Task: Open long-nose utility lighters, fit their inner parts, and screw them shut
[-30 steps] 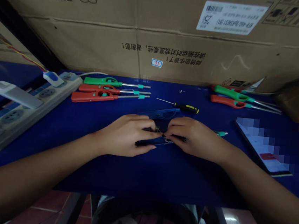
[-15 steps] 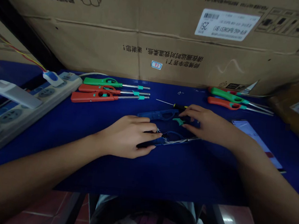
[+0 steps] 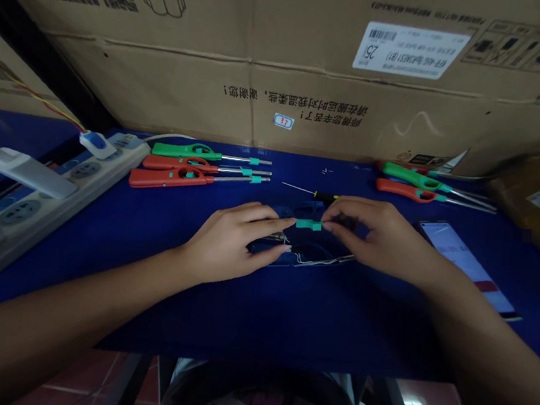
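Fingertips [image 3: 334,214] of the right hand [image 3: 378,238] pinch the right end of a small green piece [image 3: 308,224] held level over a blue table [image 3: 287,325], the thumb and index finger narrowed upon it. With that piece as the center of the dial and 12 o'clock pointing away from the person, the left hand [image 3: 232,240] lies toward 8 o'clock, its index finger reaching to the piece's left end and its thumb set apart below; whether that index finger touches the piece, or the curled fingers grip anything, cannot be told. Just beneath, at 6 o'clock, an opened blue casing half [image 3: 276,262] lies partly under the left hand, with thin pale wires [image 3: 326,260] running along it toward 4 o'clock. Close by at 12 o'clock rests a second blue casing half [image 3: 315,207], largely hidden by the hands. Beyond it lies a screwdriver [image 3: 300,187], its handle partly covered by the right hand. Three lighters [image 3: 172,177], one green and two red, line up between 9 and 10 o'clock; more lighters [image 3: 407,190] sit near 2 o'clock. A lit phone [image 3: 469,266] lies just past 3 o'clock, a power strip [image 3: 54,207] stretches out around 9, and a printed cardboard box [image 3: 166,90] stands at the back, at 12.
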Demonstrator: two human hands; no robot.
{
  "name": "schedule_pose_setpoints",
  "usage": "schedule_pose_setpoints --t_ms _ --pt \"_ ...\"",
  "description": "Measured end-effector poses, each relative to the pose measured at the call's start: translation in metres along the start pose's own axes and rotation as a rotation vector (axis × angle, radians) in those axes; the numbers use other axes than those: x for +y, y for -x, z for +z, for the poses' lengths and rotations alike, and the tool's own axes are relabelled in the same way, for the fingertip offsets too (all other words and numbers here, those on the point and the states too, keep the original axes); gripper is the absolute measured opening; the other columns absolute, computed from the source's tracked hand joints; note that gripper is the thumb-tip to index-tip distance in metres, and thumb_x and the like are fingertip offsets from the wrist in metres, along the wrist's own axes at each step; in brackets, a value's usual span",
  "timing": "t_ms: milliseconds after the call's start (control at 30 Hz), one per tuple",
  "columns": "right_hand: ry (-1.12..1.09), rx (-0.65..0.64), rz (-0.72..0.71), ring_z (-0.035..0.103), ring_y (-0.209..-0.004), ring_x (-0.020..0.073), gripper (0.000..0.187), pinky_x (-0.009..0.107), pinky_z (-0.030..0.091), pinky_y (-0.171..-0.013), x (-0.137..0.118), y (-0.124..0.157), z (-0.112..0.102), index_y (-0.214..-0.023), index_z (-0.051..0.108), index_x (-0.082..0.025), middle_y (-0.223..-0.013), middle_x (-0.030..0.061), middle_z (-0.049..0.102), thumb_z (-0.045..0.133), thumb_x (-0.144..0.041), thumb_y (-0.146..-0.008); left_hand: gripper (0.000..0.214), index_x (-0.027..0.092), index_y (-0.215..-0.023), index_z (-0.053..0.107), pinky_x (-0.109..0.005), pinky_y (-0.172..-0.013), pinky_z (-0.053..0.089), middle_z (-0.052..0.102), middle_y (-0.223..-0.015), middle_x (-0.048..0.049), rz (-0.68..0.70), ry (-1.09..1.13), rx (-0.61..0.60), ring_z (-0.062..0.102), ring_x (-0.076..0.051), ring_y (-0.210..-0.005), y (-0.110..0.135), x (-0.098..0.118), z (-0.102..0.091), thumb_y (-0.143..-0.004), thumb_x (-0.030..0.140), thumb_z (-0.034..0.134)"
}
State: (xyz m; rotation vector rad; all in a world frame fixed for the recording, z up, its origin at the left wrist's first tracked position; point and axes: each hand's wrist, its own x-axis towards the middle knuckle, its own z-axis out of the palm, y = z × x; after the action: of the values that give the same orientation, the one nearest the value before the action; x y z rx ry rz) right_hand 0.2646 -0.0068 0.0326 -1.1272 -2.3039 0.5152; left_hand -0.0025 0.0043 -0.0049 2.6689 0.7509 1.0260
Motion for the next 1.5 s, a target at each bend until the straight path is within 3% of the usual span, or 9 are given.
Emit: schedule_pose_setpoints --t_ms 167,267,500,700,933,1133,1267,1367,1500 --pt "-0.361 0.098 0.159 0.053 -0.061 0.0119 0.016 0.026 0.043 -0.057 -0.019 -0.004 0.017 -0.088 0.068 -0.018 -0.072 -0.0004 0.061 0.063 -0.032 -0.094 0.025 0.015 -0.11 0.078 -0.02 -0.063 0.056 0.078 -0.087 -0.0033 -0.182 0.271 0.186 0.066 -0.009 -0.066 -0.003 0.006 0.004 -0.086 0.022 0.079" --pt "-0.512 0.072 0.226 0.047 -0.055 0.0097 0.018 0.024 0.038 -0.051 -0.022 -0.006 0.023 -0.087 0.066 -0.017 -0.066 -0.0032 0.054 0.063 -0.033 -0.094 0.017 0.017 -0.1 0.08 -0.019 -0.067 0.058 0.081 -0.091 -0.0034 -0.261 0.392 0.235 0.072 -0.01 -0.071 -0.007 0.013 0.002 -0.084 0.019 0.08" --pt "-0.501 -0.112 0.21 0.053 -0.056 0.0096 0.017 0.023 0.041 -0.053 -0.024 -0.005 0.034 -0.086 0.068 -0.017 -0.063 -0.0037 0.058 0.063 -0.031 -0.095 0.007 0.016 -0.086 0.08 -0.016 -0.063 0.058 0.08 -0.081 -0.0014 -0.409 0.483 0.268 0.074 -0.011 -0.069 -0.009 0.021 0.002 -0.082 0.022 0.082" --pt "-0.267 0.043 0.085 0.06 -0.072 0.0108 0.031 0.022 0.049 -0.06 -0.025 -0.003 0.037 -0.113 0.069 -0.015 -0.094 0.003 0.066 0.076 -0.031 -0.087 0.009 0.015 -0.078 0.077 -0.019 -0.059 0.053 0.076 -0.074 -0.0019 -0.272 0.343 0.284 0.067 -0.01 -0.061 -0.005 0.016 0.002 -0.079 0.02 0.084" --pt "-0.373 -0.007 0.004 0.062 -0.07 0.009 0.005 0.021 0.05 -0.066 -0.029 -0.002 0.04 -0.094 0.071 -0.016 -0.081 -0.0001 0.068 0.07 -0.021 -0.091 0.003 0.017 -0.085 0.078 -0.021 -0.063 0.057 0.077 -0.076 -0.0021 -0.025 0.328 0.217 0.071 -0.012 -0.066 -0.004 0.016 0.004 -0.083 0.015 0.08" --pt "-0.664 0.11 0.14 0.067 -0.065 0.0106 0.009 0.023 0.056 -0.063 -0.03 -0.002 0.034 -0.098 0.069 -0.017 -0.074 -0.0011 0.07 0.071 -0.022 -0.09 0.035 0.015 -0.118 0.074 -0.02 -0.065 0.06 0.074 -0.094 -0.0064 -0.142 0.363 0.254 0.068 -0.011 -0.073 -0.004 0.015 0.005 -0.084 0.017 0.079" --pt "-0.818 0.133 0.143 0.074 -0.069 0.0139 0.01 0.027 0.061 -0.068 -0.03 -0.002 0.032 -0.099 0.064 -0.018 -0.076 0.0004 0.074 0.07 -0.025 -0.093 0.033 0.017 -0.118 0.076 -0.021 -0.068 0.061 0.077 -0.096 -0.0062 -0.118 0.341 0.261 0.07 -0.012 -0.074 -0.004 0.012 0.006 -0.084 0.019 0.08" --pt "-0.734 0.143 0.156 0.074 -0.073 0.0155 0.013 0.028 0.061 -0.068 -0.028 0.0 0.031 -0.094 0.063 -0.018 -0.079 0.0024 0.074 0.071 -0.029 -0.093 0.022 0.02 -0.109 0.08 -0.023 -0.069 0.063 0.08 -0.094 -0.0045 -0.194 0.326 0.286 0.074 -0.014 -0.073 -0.004 0.011 0.005 -0.086 0.021 0.078" --pt "-0.373 0.115 0.062 0.07 -0.074 0.0156 0.01 0.029 0.057 -0.069 -0.026 0.001 0.024 -0.092 0.071 -0.018 -0.084 0.0051 0.074 0.068 -0.027 -0.093 0.016 0.021 -0.102 0.081 -0.024 -0.073 0.065 0.081 -0.098 -0.004 -0.275 0.324 0.282 0.077 -0.016 -0.08 -0.005 0.011 0.003 -0.086 0.022 0.078"
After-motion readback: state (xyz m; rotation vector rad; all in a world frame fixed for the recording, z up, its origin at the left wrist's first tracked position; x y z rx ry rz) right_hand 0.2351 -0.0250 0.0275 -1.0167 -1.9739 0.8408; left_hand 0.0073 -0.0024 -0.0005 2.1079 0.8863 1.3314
